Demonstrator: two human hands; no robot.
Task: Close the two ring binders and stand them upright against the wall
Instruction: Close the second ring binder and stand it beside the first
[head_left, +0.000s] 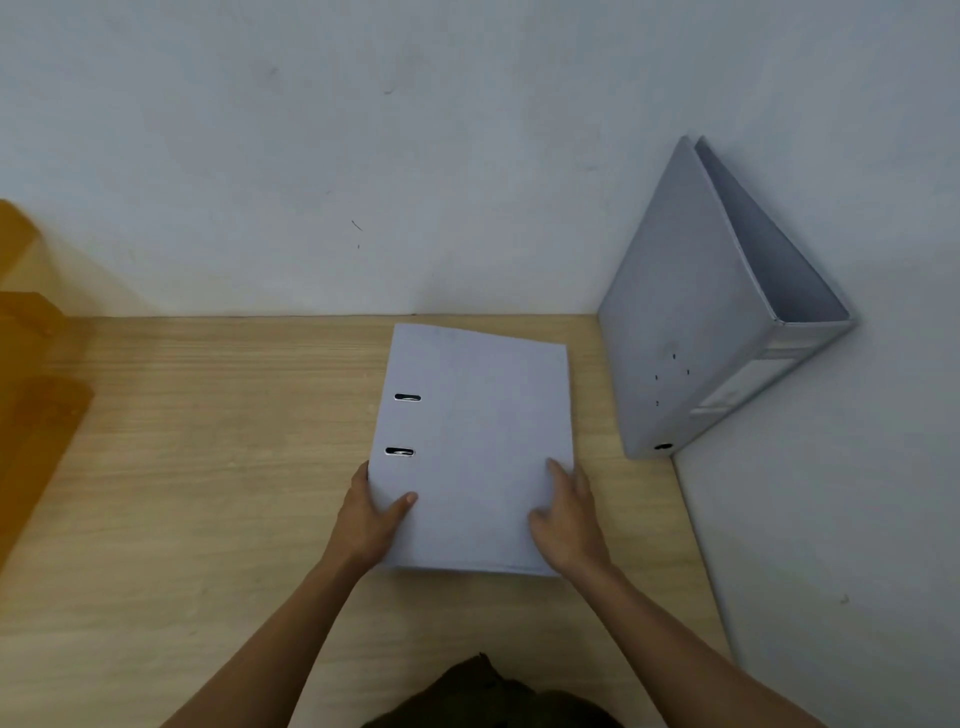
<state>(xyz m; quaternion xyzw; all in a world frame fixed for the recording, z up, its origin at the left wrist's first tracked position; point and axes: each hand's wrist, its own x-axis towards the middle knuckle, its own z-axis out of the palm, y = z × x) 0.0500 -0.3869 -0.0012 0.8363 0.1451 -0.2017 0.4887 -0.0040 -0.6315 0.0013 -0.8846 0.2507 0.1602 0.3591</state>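
A white ring binder (478, 441) lies closed and flat on the wooden table (208, 467), its two ring slots near its left edge. My left hand (371, 514) grips its near left edge, thumb on the cover. My right hand (566, 519) rests flat on the near right part of the cover, fingers spread. A second grey-white binder (696, 322) stands upright in the right corner, closed, leaning against the side wall (831, 493) with its spine toward me.
The back wall (363, 156) runs along the table's far edge. A translucent orange object (31, 364) sits at the far left. Bare tabletop lies between the flat binder and the orange object.
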